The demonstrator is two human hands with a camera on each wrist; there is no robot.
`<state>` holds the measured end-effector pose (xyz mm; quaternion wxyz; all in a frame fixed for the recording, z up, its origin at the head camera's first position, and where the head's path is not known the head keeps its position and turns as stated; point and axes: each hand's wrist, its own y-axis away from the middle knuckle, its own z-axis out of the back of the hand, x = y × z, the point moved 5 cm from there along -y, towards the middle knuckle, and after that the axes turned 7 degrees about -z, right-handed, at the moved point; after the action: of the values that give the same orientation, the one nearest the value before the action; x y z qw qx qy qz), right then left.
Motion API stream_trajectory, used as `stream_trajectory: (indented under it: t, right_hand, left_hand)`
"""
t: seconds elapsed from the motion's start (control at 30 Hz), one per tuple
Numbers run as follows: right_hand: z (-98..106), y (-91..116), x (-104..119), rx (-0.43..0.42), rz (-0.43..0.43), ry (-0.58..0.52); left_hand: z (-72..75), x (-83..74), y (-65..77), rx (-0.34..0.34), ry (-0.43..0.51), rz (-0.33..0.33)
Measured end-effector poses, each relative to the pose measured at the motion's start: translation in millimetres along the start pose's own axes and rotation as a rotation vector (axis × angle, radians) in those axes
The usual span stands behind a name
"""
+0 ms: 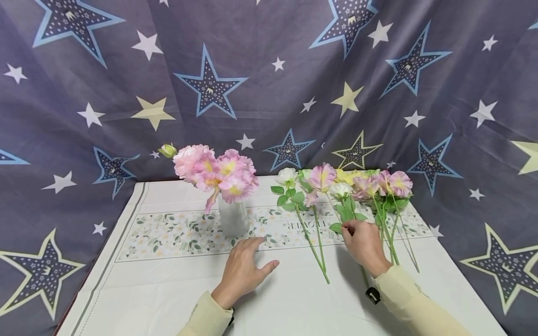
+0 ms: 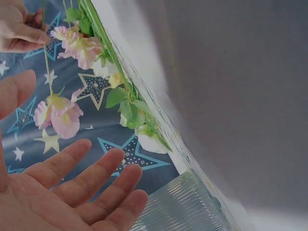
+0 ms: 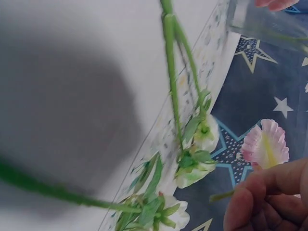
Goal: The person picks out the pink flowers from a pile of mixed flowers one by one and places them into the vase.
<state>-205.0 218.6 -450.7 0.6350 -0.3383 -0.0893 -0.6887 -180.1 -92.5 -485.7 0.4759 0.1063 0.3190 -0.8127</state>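
My right hand (image 1: pixel 364 245) pinches the thin stem of a pink flower with a yellow centre (image 1: pixel 322 177), held up above the table. In the left wrist view that pink flower (image 2: pixel 58 115) hangs clear of the others, and in the right wrist view the short stem end (image 3: pixel 221 196) sticks out from the fingertips. My left hand (image 1: pixel 243 269) is held with fingers spread and the palm bare, just in front of a ribbed clear vase (image 1: pixel 233 219). Pink blooms (image 1: pixel 227 175) and a green bud (image 1: pixel 167 150) stand in the vase.
White roses (image 1: pixel 287 176) and more pink flowers (image 1: pixel 399 183) with long green stems lie on the right of the white table (image 1: pixel 168 298). A printed floral band (image 1: pixel 176 233) crosses the tablecloth. Behind hangs a dark star-patterned curtain (image 1: pixel 260 56).
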Motion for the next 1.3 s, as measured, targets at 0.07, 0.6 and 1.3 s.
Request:
stream_trajectory:
  t: [0.07, 0.6, 1.3]
  right_hand:
    - [-1, 2, 5, -0.012, 0.015, -0.021]
    - [-10, 18, 29, -0.025, 0.064, -0.109]
    - [-25, 35, 57, -0.060, 0.114, -0.193]
  left_hand:
    - [-0.2, -0.4, -0.2, 0.004, 0.003, 0.003]
    - [-1.1, -2.7, -0.9, 0.011, 0.010, 0.016]
    - [-4.2, -6.5, -5.1, 0.016, 0.041, 0.035]
